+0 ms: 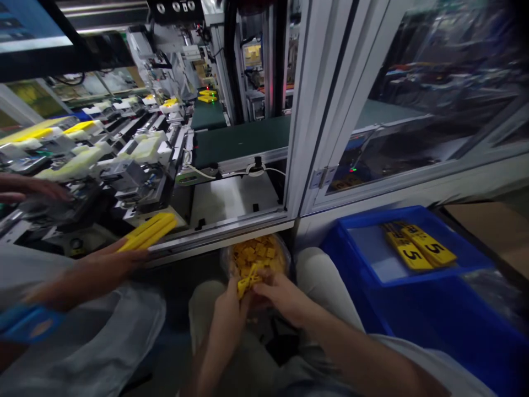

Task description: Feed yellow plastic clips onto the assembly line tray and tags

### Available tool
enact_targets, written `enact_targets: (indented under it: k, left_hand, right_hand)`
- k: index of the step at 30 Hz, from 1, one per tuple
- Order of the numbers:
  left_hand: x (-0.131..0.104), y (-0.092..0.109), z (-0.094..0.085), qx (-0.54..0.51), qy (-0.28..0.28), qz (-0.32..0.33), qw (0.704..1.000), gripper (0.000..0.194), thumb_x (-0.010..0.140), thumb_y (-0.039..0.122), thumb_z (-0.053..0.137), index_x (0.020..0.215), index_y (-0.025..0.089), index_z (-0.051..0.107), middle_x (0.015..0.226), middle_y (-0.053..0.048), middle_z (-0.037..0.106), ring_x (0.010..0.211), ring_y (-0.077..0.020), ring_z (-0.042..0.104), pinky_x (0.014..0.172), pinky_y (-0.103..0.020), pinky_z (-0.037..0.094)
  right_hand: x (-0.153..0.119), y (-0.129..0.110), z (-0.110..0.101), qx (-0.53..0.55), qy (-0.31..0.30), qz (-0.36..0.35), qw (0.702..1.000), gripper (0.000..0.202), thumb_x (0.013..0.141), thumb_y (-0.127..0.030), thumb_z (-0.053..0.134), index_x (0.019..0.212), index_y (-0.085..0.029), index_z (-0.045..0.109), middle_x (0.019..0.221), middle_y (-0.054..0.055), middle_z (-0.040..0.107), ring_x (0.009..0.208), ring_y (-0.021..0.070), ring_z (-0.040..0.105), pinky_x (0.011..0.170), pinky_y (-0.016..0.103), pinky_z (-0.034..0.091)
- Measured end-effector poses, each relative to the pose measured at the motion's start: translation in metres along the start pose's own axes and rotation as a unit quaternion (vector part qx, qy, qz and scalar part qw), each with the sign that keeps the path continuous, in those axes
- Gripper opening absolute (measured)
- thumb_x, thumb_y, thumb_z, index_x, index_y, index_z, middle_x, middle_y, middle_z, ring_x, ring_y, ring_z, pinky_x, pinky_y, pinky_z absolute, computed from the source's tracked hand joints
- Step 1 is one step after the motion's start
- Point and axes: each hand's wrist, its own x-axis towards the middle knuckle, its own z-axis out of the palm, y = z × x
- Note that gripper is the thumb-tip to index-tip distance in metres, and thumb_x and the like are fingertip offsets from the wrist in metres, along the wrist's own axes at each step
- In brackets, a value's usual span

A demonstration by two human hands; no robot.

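My left hand (pixel 231 302) and my right hand (pixel 276 288) are close together in front of my lap. Between them is a small yellow plastic piece with dark markings (pixel 247 282), and the fingers of both hands are closed on it. Its exact shape is blurred and partly covered by the fingers. Just beyond and below my hands stands a round container lined with clear plastic (pixel 286 255). Many small yellow pieces (pixel 256 251) lie heaped inside it.
To the left, a co-worker's hand (pixel 111 270) holds yellow bars (pixel 151 230); another hand (pixel 35 187) touches the machine. Blue bins (pixel 347 242) stand right, with yellow tags marked "5" (pixel 417 248). A metal frame (pixel 303 138) and green conveyor (pixel 243 142) rise ahead.
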Motion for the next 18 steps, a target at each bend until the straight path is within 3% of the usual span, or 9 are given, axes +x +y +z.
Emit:
enact_targets:
  k: [3,7,13,18]
  left_hand:
    - [-0.007,0.014,-0.013,-0.108,0.031,-0.006,0.994,0.021,0.090,0.039,0.054,0.100,0.020,0.056,0.082,-0.006,0.072,0.075,-0.0229,0.070,0.065,-0.028,0.049]
    - [-0.022,0.034,-0.030,-0.258,0.009,-0.010,0.966,0.028,0.090,0.046,0.059,0.098,0.020,0.057,0.086,-0.004,0.070,0.076,-0.0198,0.066,0.067,-0.029,0.052]
    - [-0.044,0.051,-0.039,-0.449,-0.084,-0.068,0.887,0.037,0.085,0.049,0.070,0.104,0.019,0.059,0.088,-0.004,0.070,0.069,-0.0152,0.066,0.061,-0.024,0.052]
    - [-0.052,0.054,-0.042,-0.499,-0.094,-0.079,0.858,0.037,0.085,0.049,0.072,0.103,0.020,0.060,0.082,-0.001,0.069,0.068,-0.0139,0.066,0.061,-0.023,0.054]
  right_hand:
    - [-0.010,-0.015,0.006,-0.122,0.030,-0.095,0.988,0.042,0.079,-0.033,0.074,0.120,-0.024,0.065,0.089,-0.001,0.073,0.066,0.0099,0.067,0.060,0.023,0.056]
    - [-0.035,-0.032,0.016,-0.227,0.030,-0.211,0.950,0.024,0.087,-0.036,0.069,0.109,-0.027,0.070,0.110,0.001,0.067,0.061,0.0049,0.066,0.057,0.020,0.058]
    - [-0.072,-0.053,0.033,-0.235,0.010,-0.242,0.941,0.014,0.089,-0.028,0.067,0.103,-0.030,0.069,0.120,0.000,0.061,0.051,-0.0001,0.062,0.046,0.013,0.053]
    - [-0.085,-0.058,0.038,-0.281,-0.001,-0.306,0.910,0.015,0.091,-0.022,0.063,0.103,-0.032,0.067,0.124,-0.001,0.061,0.052,-0.0010,0.060,0.050,0.015,0.056]
